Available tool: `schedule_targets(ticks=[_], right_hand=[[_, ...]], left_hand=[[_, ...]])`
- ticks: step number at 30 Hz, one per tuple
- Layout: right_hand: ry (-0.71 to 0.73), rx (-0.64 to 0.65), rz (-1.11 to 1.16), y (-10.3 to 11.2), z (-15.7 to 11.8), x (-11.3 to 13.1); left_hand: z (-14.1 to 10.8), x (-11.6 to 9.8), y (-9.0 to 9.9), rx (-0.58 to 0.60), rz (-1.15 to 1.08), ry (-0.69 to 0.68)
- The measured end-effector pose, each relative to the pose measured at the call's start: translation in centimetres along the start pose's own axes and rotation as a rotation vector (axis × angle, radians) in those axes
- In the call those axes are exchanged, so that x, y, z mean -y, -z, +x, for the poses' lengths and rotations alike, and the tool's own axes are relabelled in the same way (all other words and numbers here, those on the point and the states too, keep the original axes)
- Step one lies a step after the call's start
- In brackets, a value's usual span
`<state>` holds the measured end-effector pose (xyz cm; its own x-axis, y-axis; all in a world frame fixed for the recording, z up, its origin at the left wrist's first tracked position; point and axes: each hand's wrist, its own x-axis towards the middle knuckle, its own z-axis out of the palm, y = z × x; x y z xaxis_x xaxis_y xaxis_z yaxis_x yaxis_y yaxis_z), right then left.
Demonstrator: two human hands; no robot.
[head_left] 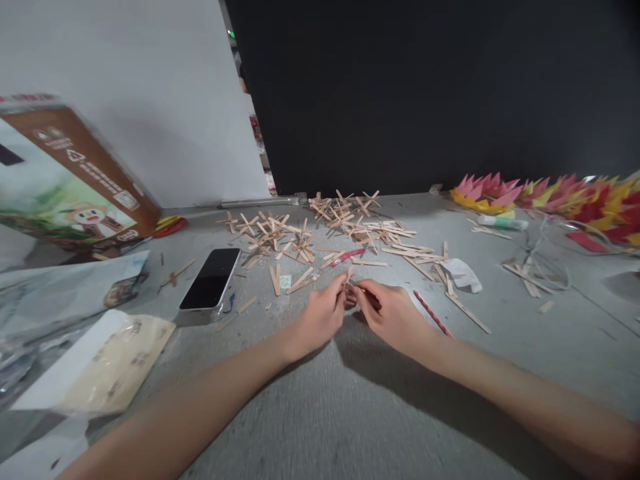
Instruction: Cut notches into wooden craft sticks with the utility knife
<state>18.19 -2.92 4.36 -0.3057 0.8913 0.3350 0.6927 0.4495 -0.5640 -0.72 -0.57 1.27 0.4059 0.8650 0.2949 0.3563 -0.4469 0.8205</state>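
My left hand [323, 313] and my right hand [393, 308] meet at the middle of the grey table. Fingers of the left are closed on a wooden craft stick [351, 273], whose pale end sticks up between the hands. The right hand's thumb and fingers are pinched together right beside that stick; what they grip is hidden. Beyond the hands lie a pink-red strip [349, 257] and loose craft sticks [370, 263]. A heap of sticks joined in crosses and star shapes [273, 233] spreads farther back. A red patterned pencil-like rod [433, 313] lies beside my right hand.
A phone [210, 279] lies on the left, near a paper packet [117, 363] and a large brown box [75, 180]. At the right are a glue stick [503, 222], crumpled tissue [461, 275], thin wire [565, 267] and pointed paper crowns [485, 193]. A black panel [440, 93] stands behind.
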Motion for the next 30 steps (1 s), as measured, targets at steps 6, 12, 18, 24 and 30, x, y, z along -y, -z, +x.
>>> schedule_targets(ticks=[6, 12, 18, 24, 30], right_hand=[[-0.03, 0.028, 0.009, -0.2, -0.2, -0.2], [-0.049, 0.026, 0.027, -0.7, -0.6, -0.5], [-0.038, 0.037, 0.019, -0.9, -0.6, -0.7], [-0.05, 0.072, 0.038, -1.3, -0.6, -0.8], [-0.078, 0.125, 0.036, -0.6, 0.3, -0.1]], left_hand=[[0.2, 0.5, -0.2, -0.054, -0.04, 0.014], [-0.1, 0.5, 0.2, -0.022, 0.04, -0.013], [-0.3, 0.2, 0.3, 0.037, 0.156, -0.077], [-0.8, 0.6, 0.2, 0.08, 0.229, -0.126], [-0.5, 0.5, 0.0, 0.034, 0.139, -0.066]])
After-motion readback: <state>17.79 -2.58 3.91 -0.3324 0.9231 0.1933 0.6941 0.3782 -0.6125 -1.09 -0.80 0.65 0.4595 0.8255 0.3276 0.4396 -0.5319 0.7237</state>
